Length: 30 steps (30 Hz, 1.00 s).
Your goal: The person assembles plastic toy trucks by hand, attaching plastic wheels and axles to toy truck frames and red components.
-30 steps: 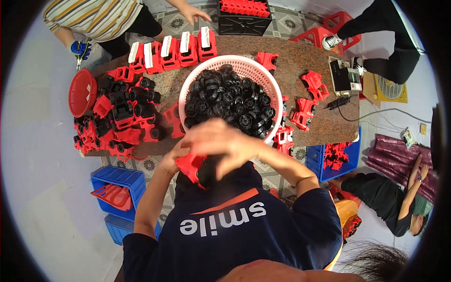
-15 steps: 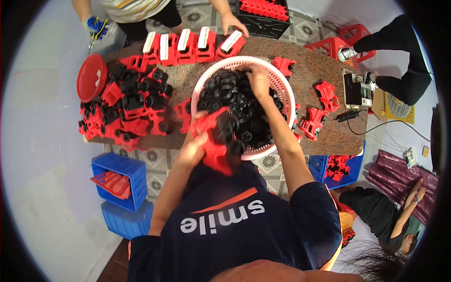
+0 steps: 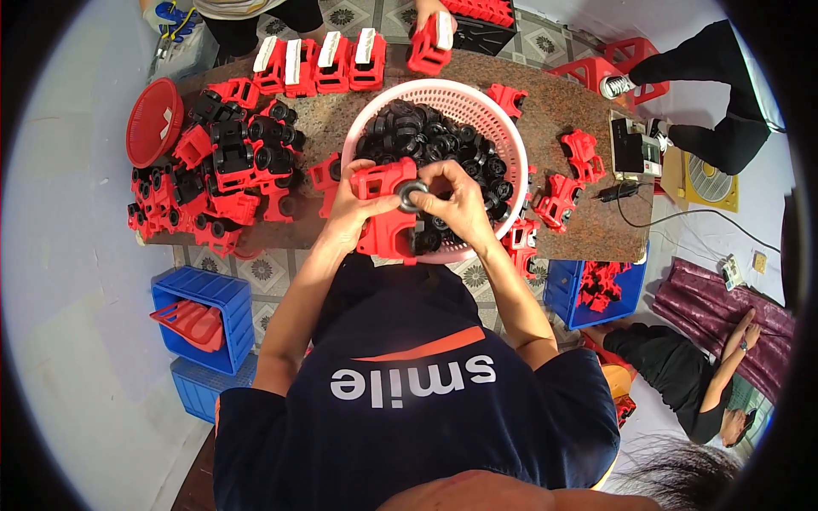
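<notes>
Centrally, the left hand is gripping a red truck, fingers curled, over the near left rim of the basket; the right hand is pinching a black wheel at the truck's right side. Steadying the truck and keeping the wheel square should be helping. The rim is curving close beneath; freer room is lying nearer, past the edge of the table.

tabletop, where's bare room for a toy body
Bare tabletop: right front corner beside the loose red toy vehicle bodies, and behind them toward the back edge. Crowded: left, under the toy vehicle pile; centre, under the pink basket.
</notes>
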### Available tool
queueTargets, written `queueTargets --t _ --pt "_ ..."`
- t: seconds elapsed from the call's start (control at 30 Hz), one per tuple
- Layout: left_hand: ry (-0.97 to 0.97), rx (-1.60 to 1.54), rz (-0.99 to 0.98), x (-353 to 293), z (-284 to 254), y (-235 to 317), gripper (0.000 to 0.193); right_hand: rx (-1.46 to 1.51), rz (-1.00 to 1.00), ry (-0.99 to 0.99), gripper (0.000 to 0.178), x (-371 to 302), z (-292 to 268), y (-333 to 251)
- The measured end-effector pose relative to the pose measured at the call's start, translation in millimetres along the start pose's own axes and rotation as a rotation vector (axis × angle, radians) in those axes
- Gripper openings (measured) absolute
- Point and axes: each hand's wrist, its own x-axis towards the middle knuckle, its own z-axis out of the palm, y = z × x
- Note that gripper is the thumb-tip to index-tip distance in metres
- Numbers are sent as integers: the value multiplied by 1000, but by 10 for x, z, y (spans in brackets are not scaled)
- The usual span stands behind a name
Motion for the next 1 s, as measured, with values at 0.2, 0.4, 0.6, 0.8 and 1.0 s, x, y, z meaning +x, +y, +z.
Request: queueTargets --t 0.2,0.4,0.6,0.8,1.0 --pt "-120 150 -97 -347 9 -39 94 628 210 -285 76 -218 137 142" --pt "-29 169 15 -441 -18 -142 90 401 114 -384 63 -74 163 116" --pt "323 -121 18 -218 -155 -153 73 -368 91 349 49 1475 233 593" --pt "367 -196 113 138 -365 -117 72 -690 -57 151 37 1783 64 1156" --pt "372 -217 144 302 -393 -88 77 410 79 -102 26 765 -86 288"
